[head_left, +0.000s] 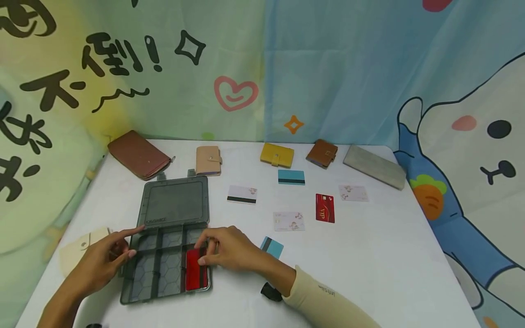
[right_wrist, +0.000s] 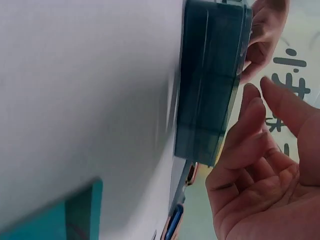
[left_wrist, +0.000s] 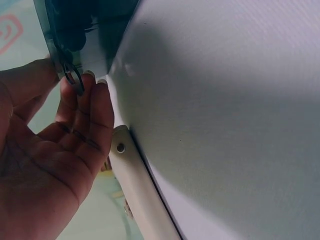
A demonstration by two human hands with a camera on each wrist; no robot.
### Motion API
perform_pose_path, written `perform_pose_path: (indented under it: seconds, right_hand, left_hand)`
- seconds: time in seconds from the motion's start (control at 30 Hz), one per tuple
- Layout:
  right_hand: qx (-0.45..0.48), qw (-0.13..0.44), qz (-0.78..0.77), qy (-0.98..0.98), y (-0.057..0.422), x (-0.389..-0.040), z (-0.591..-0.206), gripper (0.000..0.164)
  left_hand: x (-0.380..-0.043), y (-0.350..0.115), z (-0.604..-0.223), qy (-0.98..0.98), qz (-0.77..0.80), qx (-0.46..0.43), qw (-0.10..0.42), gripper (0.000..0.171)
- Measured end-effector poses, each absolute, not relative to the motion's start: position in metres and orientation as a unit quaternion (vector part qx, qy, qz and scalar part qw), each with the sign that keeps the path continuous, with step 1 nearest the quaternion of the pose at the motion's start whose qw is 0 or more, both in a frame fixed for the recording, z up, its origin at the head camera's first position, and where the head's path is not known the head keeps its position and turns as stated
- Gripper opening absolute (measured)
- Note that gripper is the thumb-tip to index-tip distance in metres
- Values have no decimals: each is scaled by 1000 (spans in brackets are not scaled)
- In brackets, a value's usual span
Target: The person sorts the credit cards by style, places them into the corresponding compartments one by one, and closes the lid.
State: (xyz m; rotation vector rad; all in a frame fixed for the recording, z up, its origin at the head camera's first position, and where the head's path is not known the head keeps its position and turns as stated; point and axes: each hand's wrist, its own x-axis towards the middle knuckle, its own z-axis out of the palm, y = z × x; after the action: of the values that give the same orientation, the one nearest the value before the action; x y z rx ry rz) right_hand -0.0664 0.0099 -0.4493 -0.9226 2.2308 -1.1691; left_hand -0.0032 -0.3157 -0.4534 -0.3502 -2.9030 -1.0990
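Observation:
A dark translucent compartment box (head_left: 169,255) stands on the table, its lid (head_left: 177,200) laid back. My left hand (head_left: 104,255) holds the box's left edge, with the index finger and thumb over the rim; in the left wrist view, the other fingers bend against the outer wall by a latch (left_wrist: 74,77). In the front right compartment lies a red card (head_left: 193,269) with a dark stripe. Just over that card is my right hand (head_left: 229,248), its fingers bent. In the right wrist view, a gap shows between thumb and fingertips, with nothing in it.
Several cards, among them a red VIP card (head_left: 325,208) and a blue card (head_left: 291,177), lie right of the box. Wallets line the back, including a yellow one (head_left: 277,155). A cream wallet (head_left: 75,249) lies beside my left hand.

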Motion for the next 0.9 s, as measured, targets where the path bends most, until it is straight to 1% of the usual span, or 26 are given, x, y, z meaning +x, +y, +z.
perform_pose_path:
  seconds: [0.13, 0.23, 0.37, 0.53, 0.73, 0.9]
  right_hand:
    - [-328, 230, -418, 816, 15, -72, -448, 30]
    - [-312, 226, -428, 818, 21, -82, -447, 30]
    - [-290, 214, -439, 823, 30, -100, -446, 30]
    - [-268, 193, -437, 837, 43, -129, -448, 34]
    - [-232, 184, -456, 839, 69, -161, -448, 37]
    - [-184, 176, -478, 840, 99, -178, -448, 39]
  left_hand:
    - [-3, -316, -453, -930, -350, -115, 13, 64]
    - [-2, -316, -452, -931, -346, -113, 14, 64]
    - [-1, -317, -452, -933, -343, -106, 10, 63]
    - [-1, -316, -453, -931, -349, -105, 9, 64]
    - [-2, -316, -455, -926, -361, -112, 9, 62]
    - [-2, -317, -454, -926, -361, -112, 5, 62]
